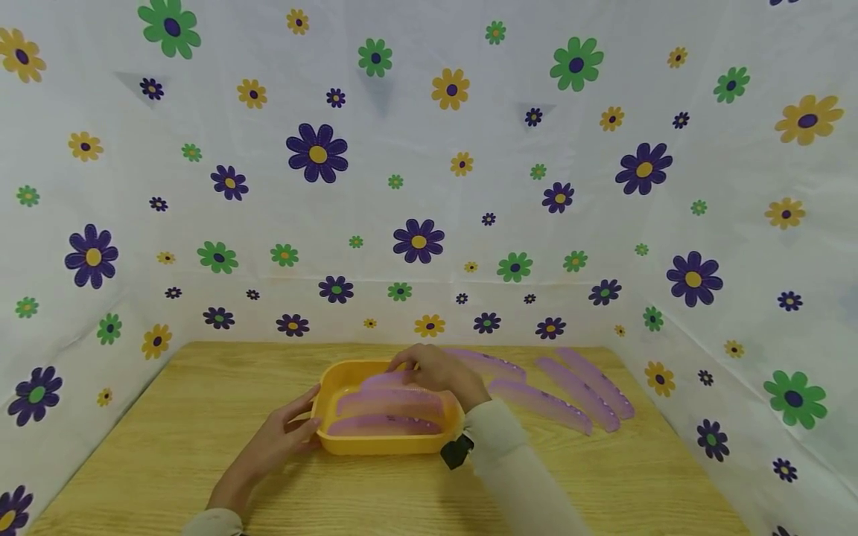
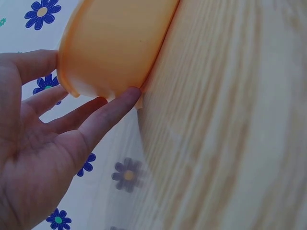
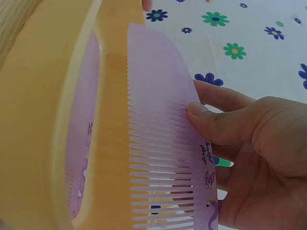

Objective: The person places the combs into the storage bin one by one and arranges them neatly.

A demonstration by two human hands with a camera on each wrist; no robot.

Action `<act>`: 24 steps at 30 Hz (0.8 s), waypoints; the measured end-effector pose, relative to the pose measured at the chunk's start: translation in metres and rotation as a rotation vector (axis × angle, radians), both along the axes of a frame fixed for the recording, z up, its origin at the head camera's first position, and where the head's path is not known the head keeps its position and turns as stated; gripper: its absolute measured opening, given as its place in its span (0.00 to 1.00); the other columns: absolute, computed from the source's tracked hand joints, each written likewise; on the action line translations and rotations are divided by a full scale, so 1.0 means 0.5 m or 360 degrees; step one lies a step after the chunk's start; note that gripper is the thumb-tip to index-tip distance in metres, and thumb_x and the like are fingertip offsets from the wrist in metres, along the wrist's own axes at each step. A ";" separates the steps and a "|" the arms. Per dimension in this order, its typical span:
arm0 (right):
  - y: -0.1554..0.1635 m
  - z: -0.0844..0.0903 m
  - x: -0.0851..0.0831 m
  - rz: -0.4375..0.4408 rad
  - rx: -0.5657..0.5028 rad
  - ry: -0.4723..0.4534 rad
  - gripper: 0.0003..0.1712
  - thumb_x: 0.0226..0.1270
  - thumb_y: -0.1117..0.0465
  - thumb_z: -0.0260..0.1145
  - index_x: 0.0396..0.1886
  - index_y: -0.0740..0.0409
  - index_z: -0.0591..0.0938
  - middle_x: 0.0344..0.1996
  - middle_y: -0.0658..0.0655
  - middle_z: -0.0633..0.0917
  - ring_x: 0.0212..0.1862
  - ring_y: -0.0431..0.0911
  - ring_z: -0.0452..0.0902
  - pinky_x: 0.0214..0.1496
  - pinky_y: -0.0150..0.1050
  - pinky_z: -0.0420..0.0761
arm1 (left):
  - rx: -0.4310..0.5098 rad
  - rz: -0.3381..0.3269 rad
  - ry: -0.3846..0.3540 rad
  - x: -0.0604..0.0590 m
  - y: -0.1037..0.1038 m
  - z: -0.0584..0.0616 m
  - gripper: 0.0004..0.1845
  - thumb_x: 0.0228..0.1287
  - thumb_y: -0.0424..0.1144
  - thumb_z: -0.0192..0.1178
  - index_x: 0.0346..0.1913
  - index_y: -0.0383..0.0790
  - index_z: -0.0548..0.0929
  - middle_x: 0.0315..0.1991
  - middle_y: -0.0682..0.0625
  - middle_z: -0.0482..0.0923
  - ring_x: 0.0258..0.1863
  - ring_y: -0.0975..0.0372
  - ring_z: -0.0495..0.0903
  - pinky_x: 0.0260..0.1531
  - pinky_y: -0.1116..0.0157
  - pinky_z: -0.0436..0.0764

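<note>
My right hand (image 3: 254,143) pinches a purple comb (image 3: 165,139) over the yellow tray (image 1: 335,439), where two combs (image 1: 389,413) already lie. My left hand (image 2: 43,143), fingers straight, steadies the tray's side on the desk (image 1: 201,417). I judge I'm mid-placing; next comes lowering it flat and letting go, then the loose combs (image 1: 570,391) beside the tray.

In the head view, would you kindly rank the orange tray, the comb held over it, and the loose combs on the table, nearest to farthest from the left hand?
1. Orange tray: touched by the left hand at its left end.
2. Held comb: over the tray's far side, in the right hand.
3. Loose combs: far right on the table.
</note>
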State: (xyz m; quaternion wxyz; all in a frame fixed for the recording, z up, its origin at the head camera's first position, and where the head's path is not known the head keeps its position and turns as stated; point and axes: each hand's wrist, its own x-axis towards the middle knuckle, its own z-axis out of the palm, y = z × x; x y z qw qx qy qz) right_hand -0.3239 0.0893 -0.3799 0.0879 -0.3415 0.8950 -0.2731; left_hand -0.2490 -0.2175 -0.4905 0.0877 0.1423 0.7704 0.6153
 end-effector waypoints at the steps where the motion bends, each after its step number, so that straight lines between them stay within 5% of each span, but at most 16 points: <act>1: -0.003 -0.003 -0.001 -0.0006 0.0001 -0.0010 0.16 0.72 0.74 0.63 0.53 0.58 0.88 0.55 0.59 0.88 0.53 0.53 0.82 0.64 0.50 0.84 | 0.0007 0.0007 -0.0003 0.000 0.000 -0.001 0.38 0.80 0.43 0.55 0.83 0.39 0.50 0.76 0.23 0.56 0.70 0.33 0.71 0.55 0.57 0.88; 24: -0.048 -0.020 -0.009 -0.0057 0.0112 -0.0091 0.18 0.74 0.71 0.63 0.54 0.50 0.89 0.55 0.57 0.87 0.53 0.49 0.80 0.64 0.46 0.84 | 0.0026 -0.0014 -0.0009 -0.002 -0.003 -0.002 0.38 0.80 0.43 0.56 0.83 0.40 0.50 0.76 0.22 0.54 0.71 0.32 0.70 0.55 0.58 0.88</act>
